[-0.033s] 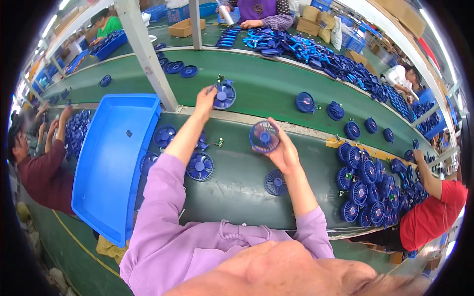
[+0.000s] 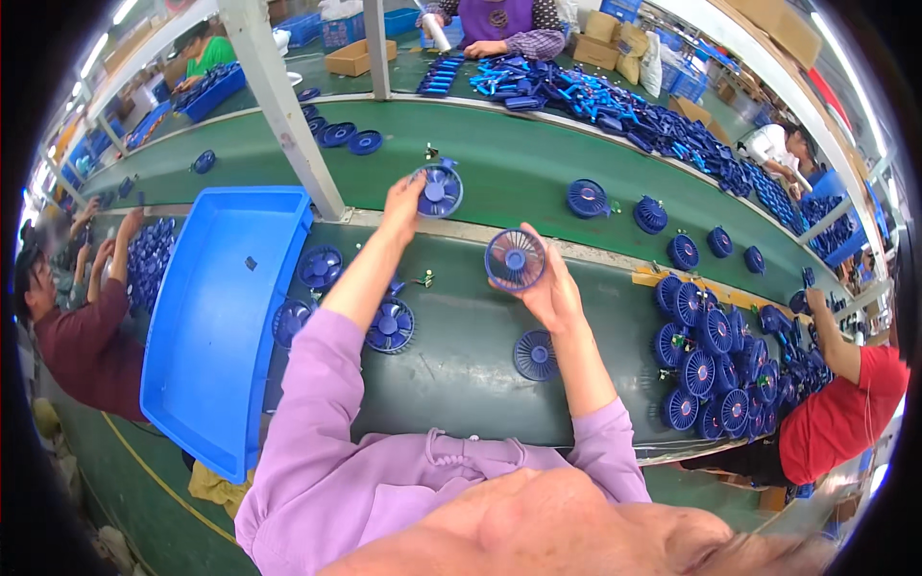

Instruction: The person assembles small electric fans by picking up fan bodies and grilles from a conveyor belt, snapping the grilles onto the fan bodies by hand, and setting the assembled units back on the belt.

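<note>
Over the near edge of the green conveyor belt, my left hand (image 2: 401, 205) is closed on a dark blue round fan housing (image 2: 441, 190), gripping its left rim. A small green circuit board (image 2: 431, 152) shows just beyond that housing. My right hand (image 2: 551, 293) holds a dark blue round fan grille (image 2: 515, 259) above the dark worktable, its ribbed face turned up. Another grille (image 2: 536, 355) lies on the table beside my right forearm. Around my left forearm sit several fan housings with blades (image 2: 390, 324), one partly hidden by my sleeve.
A blue plastic tray (image 2: 206, 326) stands at left, beside a metal post (image 2: 283, 115). Fan parts (image 2: 588, 198) lie along the conveyor (image 2: 519, 144). Stacked fans (image 2: 715, 331) fill the table's right, near a co-worker in red (image 2: 836, 413). Other co-workers sit at left and across.
The fan housing in my left hand has shifted very slightly toward me. Parts on the conveyor have crept slightly left. My right hand keeps its hold on the grille.
</note>
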A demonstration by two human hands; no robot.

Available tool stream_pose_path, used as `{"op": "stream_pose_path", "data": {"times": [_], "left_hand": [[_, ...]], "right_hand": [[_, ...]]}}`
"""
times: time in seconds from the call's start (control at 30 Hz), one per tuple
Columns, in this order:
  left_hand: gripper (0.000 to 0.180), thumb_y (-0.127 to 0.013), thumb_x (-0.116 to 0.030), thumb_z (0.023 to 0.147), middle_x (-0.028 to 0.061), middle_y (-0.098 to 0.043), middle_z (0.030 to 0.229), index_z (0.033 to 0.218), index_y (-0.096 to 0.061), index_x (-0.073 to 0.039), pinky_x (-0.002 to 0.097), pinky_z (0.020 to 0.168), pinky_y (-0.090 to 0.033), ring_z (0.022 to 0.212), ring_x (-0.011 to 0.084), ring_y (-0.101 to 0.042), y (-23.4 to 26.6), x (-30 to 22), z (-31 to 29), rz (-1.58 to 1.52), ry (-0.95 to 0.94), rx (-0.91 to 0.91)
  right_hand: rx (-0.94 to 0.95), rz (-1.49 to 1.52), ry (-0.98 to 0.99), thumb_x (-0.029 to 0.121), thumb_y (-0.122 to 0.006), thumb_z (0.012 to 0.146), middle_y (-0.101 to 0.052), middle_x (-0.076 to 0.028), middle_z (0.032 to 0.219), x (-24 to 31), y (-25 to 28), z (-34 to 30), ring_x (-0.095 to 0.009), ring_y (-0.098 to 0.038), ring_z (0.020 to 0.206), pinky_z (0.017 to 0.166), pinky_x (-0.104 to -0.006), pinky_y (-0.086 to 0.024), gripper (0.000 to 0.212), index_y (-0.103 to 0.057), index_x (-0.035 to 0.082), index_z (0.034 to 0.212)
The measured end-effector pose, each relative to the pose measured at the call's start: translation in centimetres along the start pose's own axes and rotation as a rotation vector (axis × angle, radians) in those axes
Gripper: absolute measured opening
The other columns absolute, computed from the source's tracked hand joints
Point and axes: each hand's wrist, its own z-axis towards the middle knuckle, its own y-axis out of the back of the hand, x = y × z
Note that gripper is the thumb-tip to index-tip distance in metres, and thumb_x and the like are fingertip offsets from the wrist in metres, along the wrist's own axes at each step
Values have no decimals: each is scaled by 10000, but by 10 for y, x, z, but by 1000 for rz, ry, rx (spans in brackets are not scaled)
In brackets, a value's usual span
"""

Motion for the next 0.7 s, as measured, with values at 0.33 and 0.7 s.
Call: {"op": "stream_pose_path", "data": {"times": [0.33,0.7], "left_hand": [[322,-475,-266,979,86,-633,1149,1180,-567,-33,392,871,-533,1026,190,-626,-59,5,-136,-381,195,285],[443,-409,-374,1006,111,-585,1244,1298,-489,-51,432,988,-456,1136,250,-572,-44,12,-165,-656,332,416]], "right_hand": [[-197,-1301,1008,35,-573,855,-632,-140,1158,4,-41,3,-316,-597,1077,941,-380,-462,345,-612,45,1198],[218,-1645,788,227,-751,727,-401,-171,1435,-20,-25,4,-410,-363,1316,1078,-495,-330,532,-586,160,1229]]}}
